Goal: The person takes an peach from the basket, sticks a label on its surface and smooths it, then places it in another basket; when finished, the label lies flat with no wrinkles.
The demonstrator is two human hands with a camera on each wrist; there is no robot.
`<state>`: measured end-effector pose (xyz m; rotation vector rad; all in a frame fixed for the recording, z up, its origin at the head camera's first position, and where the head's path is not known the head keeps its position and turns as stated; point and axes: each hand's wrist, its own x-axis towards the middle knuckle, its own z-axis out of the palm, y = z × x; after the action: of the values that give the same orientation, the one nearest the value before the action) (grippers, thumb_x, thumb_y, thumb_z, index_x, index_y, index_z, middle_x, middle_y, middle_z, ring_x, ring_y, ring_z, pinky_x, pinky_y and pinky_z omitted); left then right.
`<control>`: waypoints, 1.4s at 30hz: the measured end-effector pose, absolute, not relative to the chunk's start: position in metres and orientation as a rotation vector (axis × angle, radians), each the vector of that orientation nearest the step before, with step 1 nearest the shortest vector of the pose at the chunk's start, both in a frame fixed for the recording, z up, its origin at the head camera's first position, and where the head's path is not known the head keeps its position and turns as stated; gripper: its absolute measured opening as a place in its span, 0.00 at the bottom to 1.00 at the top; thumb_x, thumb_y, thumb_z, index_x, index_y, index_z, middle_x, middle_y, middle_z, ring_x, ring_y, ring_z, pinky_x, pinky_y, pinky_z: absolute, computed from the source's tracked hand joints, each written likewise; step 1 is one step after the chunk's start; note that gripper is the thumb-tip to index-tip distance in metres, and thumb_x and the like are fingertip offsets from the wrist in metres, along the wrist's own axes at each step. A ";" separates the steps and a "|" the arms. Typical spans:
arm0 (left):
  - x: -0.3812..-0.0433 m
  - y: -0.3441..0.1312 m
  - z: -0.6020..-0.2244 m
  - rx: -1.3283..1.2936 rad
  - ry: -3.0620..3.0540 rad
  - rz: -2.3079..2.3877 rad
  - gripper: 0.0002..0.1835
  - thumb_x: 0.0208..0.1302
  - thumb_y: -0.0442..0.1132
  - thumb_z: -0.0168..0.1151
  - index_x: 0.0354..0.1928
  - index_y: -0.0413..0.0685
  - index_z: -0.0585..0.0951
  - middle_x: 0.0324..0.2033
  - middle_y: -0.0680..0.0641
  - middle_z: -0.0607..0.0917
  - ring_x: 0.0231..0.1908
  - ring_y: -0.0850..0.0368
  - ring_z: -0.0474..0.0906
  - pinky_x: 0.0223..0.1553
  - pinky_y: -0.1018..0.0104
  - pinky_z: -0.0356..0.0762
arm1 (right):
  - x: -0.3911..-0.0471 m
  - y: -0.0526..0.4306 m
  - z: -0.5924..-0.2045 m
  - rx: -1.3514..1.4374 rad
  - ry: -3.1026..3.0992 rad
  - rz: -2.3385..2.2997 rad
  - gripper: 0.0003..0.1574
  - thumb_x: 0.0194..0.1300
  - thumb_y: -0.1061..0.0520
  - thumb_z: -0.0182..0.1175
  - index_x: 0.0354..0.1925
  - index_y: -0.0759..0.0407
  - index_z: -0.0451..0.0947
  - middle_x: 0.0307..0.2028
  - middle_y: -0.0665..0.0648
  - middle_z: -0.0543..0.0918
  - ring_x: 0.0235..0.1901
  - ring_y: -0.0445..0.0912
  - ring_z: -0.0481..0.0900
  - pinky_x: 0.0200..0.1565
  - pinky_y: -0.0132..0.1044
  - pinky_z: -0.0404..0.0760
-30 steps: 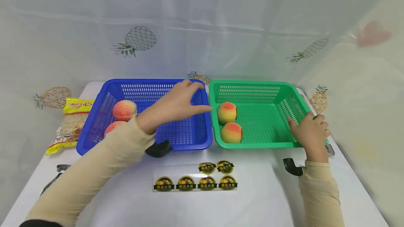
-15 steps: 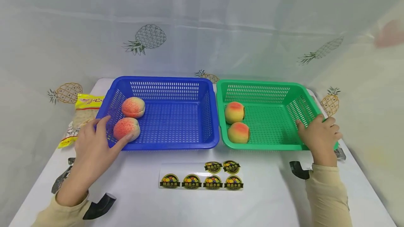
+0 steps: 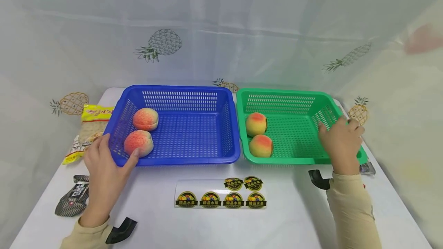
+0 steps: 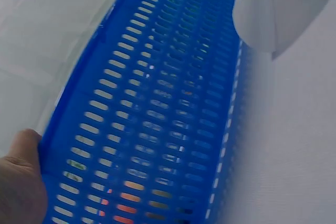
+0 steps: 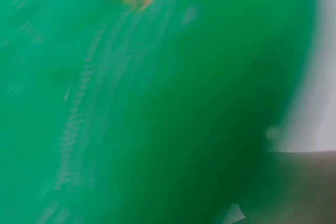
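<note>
In the head view, my left hand grips the near left corner of the blue basket, its thumb over the front rim beside a peach. A second peach lies behind that one. The left wrist view shows a thumb against the rim of the slotted blue basket. My right hand holds the right rim of the green basket, thumb inside and fingers over the outside. Two yellow fruits with red tops sit at that basket's left end. Motion blurs the right wrist view.
A sheet of round fruit stickers lies in front of the baskets on the white table. To the left are a yellow-topped food packet and a dark mesh-patterned packet. A clear item shows beside the green basket.
My left hand came left from between the baskets to the blue basket's near left corner, then settled slightly lower on it. My right hand stayed at the green basket's right rim, shifting slightly left.
</note>
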<state>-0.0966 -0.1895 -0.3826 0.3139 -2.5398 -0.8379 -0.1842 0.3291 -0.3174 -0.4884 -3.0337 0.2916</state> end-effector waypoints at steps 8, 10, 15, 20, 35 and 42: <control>-0.096 -0.188 -0.393 0.333 -2.421 -0.866 0.40 0.49 0.49 0.63 0.62 0.41 0.60 0.58 0.38 0.61 0.58 0.42 0.51 0.48 0.44 0.56 | -0.223 0.181 -0.264 0.293 -2.988 0.357 0.39 0.63 0.39 0.45 0.59 0.68 0.60 0.56 0.70 0.61 0.56 0.64 0.55 0.52 0.55 0.62; -0.096 -0.187 -0.395 0.324 -2.396 -0.866 0.39 0.48 0.49 0.63 0.61 0.41 0.61 0.58 0.39 0.61 0.58 0.43 0.52 0.48 0.44 0.57 | -0.235 0.140 -0.260 0.499 -3.034 0.314 0.37 0.63 0.39 0.46 0.59 0.63 0.61 0.56 0.66 0.63 0.57 0.60 0.56 0.54 0.51 0.63; -0.097 -0.185 -0.398 0.290 -2.353 -0.878 0.38 0.49 0.49 0.62 0.61 0.42 0.63 0.58 0.40 0.63 0.59 0.45 0.53 0.50 0.44 0.57 | -0.266 0.046 -0.269 0.983 -3.152 0.265 0.38 0.61 0.35 0.46 0.62 0.54 0.58 0.61 0.59 0.60 0.62 0.54 0.55 0.60 0.47 0.60; -0.096 -0.185 -0.398 0.289 -2.359 -0.879 0.37 0.50 0.49 0.62 0.61 0.41 0.63 0.57 0.40 0.63 0.59 0.45 0.53 0.51 0.44 0.56 | -0.284 -0.027 -0.295 1.264 -3.239 0.205 0.41 0.60 0.34 0.46 0.66 0.49 0.52 0.65 0.56 0.53 0.65 0.51 0.51 0.63 0.45 0.56; -0.097 -0.187 -0.401 0.259 -2.345 -0.873 0.36 0.50 0.49 0.61 0.59 0.39 0.64 0.58 0.39 0.64 0.59 0.44 0.54 0.54 0.44 0.55 | -0.301 -0.093 -0.334 1.464 -3.341 0.281 0.42 0.57 0.39 0.55 0.65 0.51 0.55 0.63 0.47 0.62 0.63 0.41 0.55 0.63 0.33 0.55; -0.096 -0.193 -0.399 0.268 -2.345 -0.873 0.36 0.52 0.50 0.59 0.60 0.40 0.63 0.59 0.40 0.62 0.60 0.45 0.52 0.54 0.44 0.54 | -0.301 -0.095 -0.333 1.478 -3.417 0.329 0.44 0.53 0.45 0.61 0.64 0.51 0.56 0.60 0.48 0.65 0.59 0.41 0.63 0.57 0.34 0.66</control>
<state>-0.0956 -0.1935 -0.3994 0.2684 -2.3449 -0.8730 -0.3008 -0.0948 -0.3333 1.4775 -3.4169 0.3293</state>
